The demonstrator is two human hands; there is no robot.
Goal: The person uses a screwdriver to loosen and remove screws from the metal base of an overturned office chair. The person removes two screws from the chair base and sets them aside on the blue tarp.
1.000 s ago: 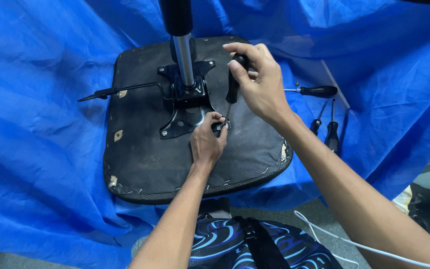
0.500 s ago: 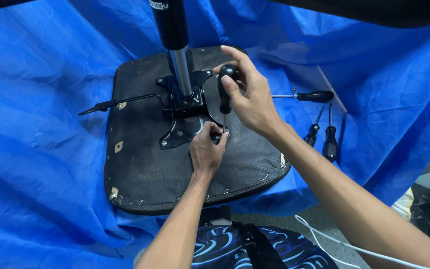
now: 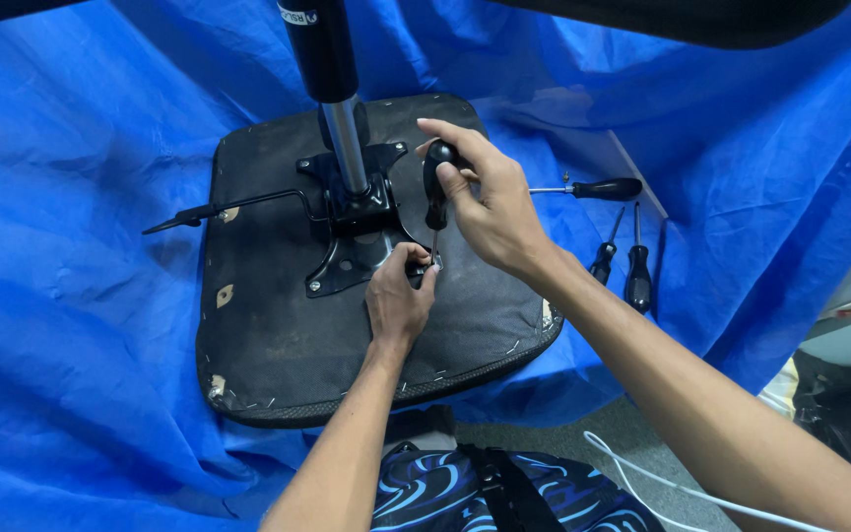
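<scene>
1. Since the earlier frame our right hand (image 3: 485, 207) and the screwdriver (image 3: 434, 197) have shifted slightly left — the shaft stands nearly upright.
2. Right hand is wrapped around the black handle, tip at the corner of the metal bracket (image 3: 352, 251) on the upturned seat base (image 3: 278, 325).
3. Left hand (image 3: 398, 300) pinches at the tip, fingers pressed together.
4. Three spare screwdrivers (image 3: 637, 281) lie on the blue tarp (image 3: 71, 246) — well apart, to the right.
</scene>
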